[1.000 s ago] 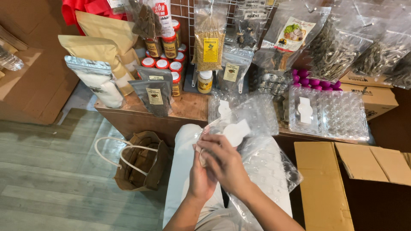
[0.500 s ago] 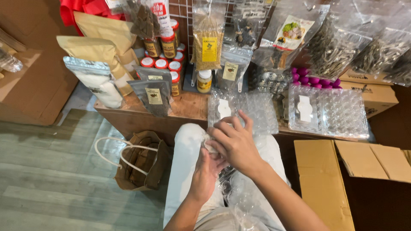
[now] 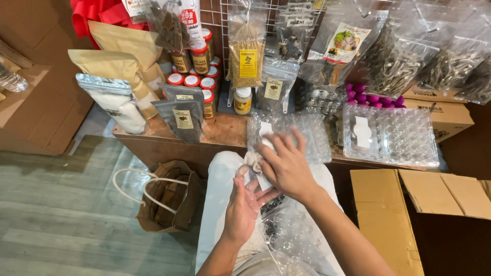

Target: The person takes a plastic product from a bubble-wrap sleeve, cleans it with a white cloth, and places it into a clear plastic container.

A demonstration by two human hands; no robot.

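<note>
A clear plastic tray [image 3: 286, 235] lies over the person's lap, its long axis running away from the body toward the tabletop [image 3: 225, 134]. The left hand [image 3: 245, 204] cups its near end, fingers loosely curled; the right hand [image 3: 287, 166], fingers spread, presses its far end. Left of the tray, a paper bag [image 3: 169, 202] stands on the wooden floor [image 3: 61, 225].

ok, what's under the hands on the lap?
A clear plastic tray lies across the lap, below the left hand and right hand. What sits beneath the tray is covered.
</note>
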